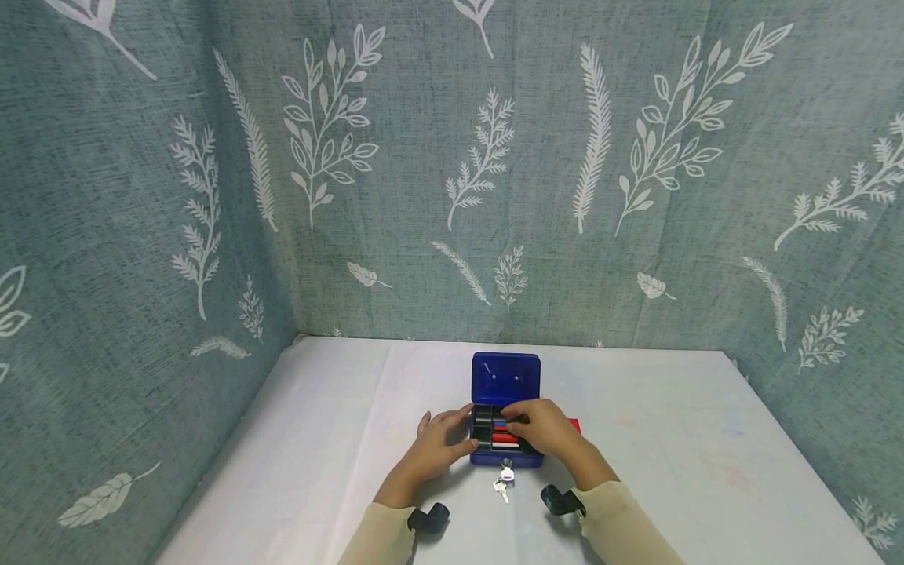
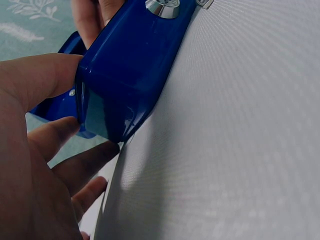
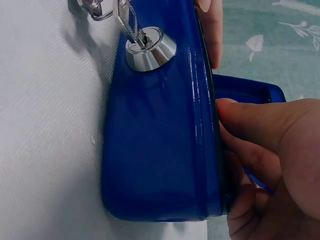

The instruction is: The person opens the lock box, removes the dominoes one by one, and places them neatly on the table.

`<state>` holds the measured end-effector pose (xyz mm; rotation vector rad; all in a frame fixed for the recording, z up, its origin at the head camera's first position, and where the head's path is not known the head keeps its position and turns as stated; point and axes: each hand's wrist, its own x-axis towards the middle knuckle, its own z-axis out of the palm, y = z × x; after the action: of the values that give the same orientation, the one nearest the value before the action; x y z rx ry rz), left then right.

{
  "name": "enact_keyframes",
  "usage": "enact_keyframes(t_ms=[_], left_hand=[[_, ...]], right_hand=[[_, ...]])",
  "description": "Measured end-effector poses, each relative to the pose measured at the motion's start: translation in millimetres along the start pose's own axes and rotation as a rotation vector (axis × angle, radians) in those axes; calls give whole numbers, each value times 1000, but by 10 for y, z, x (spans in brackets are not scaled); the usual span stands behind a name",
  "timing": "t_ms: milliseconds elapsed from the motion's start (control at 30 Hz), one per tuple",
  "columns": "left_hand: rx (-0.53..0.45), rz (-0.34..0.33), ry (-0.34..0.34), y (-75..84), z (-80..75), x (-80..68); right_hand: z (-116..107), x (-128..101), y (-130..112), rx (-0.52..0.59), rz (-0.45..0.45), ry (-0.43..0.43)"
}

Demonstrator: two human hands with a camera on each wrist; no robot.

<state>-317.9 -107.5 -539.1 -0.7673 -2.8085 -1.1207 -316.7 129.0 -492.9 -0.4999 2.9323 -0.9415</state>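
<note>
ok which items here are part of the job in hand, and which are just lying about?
In use:
blue cash box, lid open
black tray inside it
left hand at the box's side
right hand over the tray
keys in the lock

Lying about:
red item behind the right hand

Glossy blue box (image 3: 160,150), likely painted metal; shiny metal lock (image 3: 150,47); matt white tablecloth (image 2: 240,140).
</note>
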Motion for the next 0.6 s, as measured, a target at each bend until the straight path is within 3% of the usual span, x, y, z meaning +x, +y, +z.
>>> enact_keyframes(t_ms=[600], left_hand=[[3,-11,0,-1,4,0]], right_hand=[[24,-18,-22,2,21,0]])
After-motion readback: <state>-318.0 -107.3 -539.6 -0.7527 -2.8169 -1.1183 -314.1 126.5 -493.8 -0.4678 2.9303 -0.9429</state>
